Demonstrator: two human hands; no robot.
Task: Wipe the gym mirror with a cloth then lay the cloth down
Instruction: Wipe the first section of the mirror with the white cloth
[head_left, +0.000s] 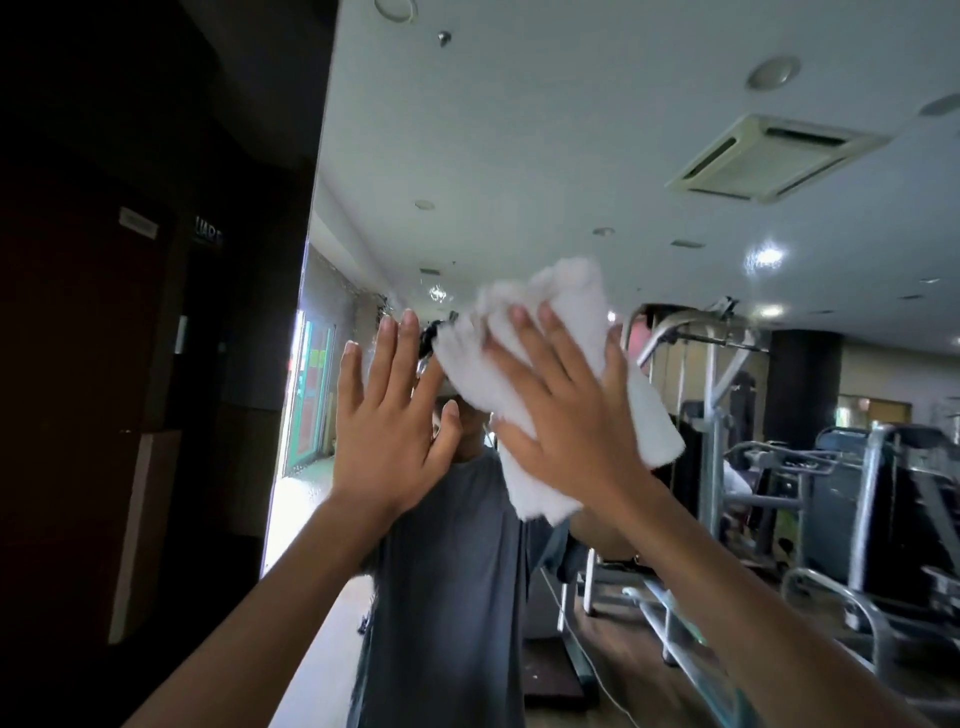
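Gym mirror (519, 130) is standing directly ahead of both hands, extending above them and reflecting gym machines (857, 493) to the right of the right hand (571, 431). The white cloth (644, 415) is lying against the glass under the right hand, which is pressing it with straight, spread fingers. The left hand (389, 431), just left of the cloth, is raised open and holding nothing; contact with the glass cannot be determined.
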